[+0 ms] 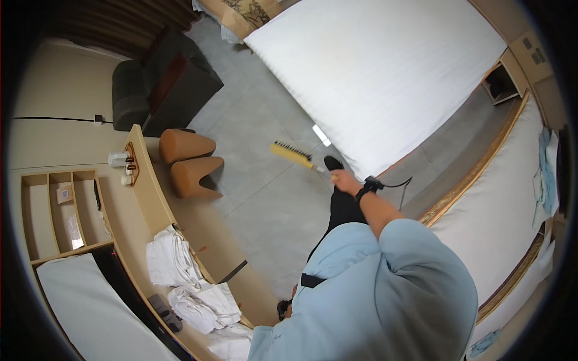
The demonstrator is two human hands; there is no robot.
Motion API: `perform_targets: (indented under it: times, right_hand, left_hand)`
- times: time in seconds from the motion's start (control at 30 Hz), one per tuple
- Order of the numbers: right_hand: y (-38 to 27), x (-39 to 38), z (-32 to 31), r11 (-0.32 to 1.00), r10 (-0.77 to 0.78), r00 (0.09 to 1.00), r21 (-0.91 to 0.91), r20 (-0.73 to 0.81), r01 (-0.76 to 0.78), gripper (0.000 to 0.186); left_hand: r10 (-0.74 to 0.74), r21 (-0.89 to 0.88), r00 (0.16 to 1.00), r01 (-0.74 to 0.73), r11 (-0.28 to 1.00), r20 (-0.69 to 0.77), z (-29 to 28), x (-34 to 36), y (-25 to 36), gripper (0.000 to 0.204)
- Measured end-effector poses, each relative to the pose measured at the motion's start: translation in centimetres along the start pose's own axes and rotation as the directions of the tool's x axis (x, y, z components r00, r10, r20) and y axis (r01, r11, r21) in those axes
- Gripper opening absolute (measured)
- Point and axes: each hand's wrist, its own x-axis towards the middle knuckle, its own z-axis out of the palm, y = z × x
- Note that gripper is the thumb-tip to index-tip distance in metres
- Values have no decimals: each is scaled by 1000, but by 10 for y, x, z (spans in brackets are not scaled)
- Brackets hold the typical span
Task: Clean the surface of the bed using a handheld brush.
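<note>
So the right hand (344,181) is closed around the handle end of a yellow brush (291,154) with black bristles, and there's a black band (368,188) on that wrist with a cable trailing off it. The brush is out in front of the person, pointing up and to the left against the grey floor (256,129), with its bristles facing away from the body. A black shoe (333,163) shows right beside the hand, and the corner of the white mattress (385,78) is close by too.

Left hand (290,310) is mostly tucked behind the light blue shirt (361,289) — just a sliver of it or its wrist shows, so I can't tell how open it is or if it's got anything.

Over on the left, a long table (147,186) carries bunched white linens (201,298), with two brown stools (188,145) next to it — and a dark armchair (183,90) just past those.
</note>
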Motion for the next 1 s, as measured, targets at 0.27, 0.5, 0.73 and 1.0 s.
perform_targets:
  times: [0.27, 0.5, 0.73, 1.0]
  right_hand:
    - [20, -22, -127, 954, 301, 935, 78, -186, -291, 33]
    - [127, -31, -299, 757, 654, 574, 421, -493, -500, 16]
    - [201, -49, -278, 792, 607, 704, 204, -368, -575, 20]
    - [110, -63, -194, 995, 86, 929, 11, 361, -96, 28]
  left_hand:
    - [179, -51, 984, -178, 983, 24, 43, 102, 78, 27]
    - [-134, -533, 990, 139, 834, 48, 25, 151, 263, 18]
    - [-306, -475, 948, 310, 824, 89, 103, 118, 308, 21]
    - [90, 135, 987, -107, 985, 130, 194, 96, 315, 30]
